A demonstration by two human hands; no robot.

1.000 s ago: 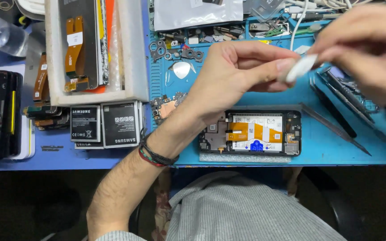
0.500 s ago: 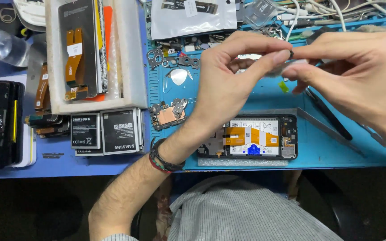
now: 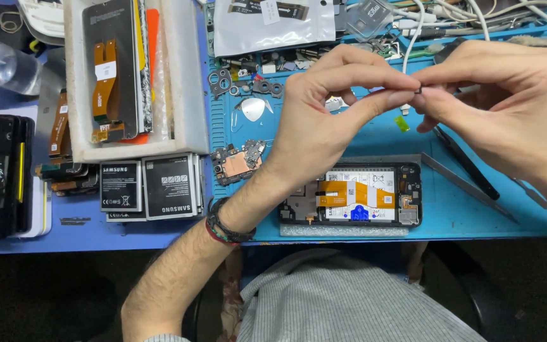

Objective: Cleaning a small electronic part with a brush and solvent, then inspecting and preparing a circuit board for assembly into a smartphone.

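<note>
The left hand (image 3: 314,130) and the right hand (image 3: 508,120) are raised above the blue mat (image 3: 463,209), fingertips brought together. A tiny dark part (image 3: 418,90) is pinched between the fingertips of both hands, the remaining fingers loosely curled. Directly beneath, on the near side of the mat, an opened phone (image 3: 351,195) is laid flat. A small circuit board (image 3: 238,161) is placed just left of it. Two batteries (image 3: 150,187) are positioned further left on the tabletop (image 3: 83,234).

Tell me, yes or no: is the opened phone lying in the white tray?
No, the opened phone lies on the blue mat near the table's front edge, apart from the white tray.
</note>
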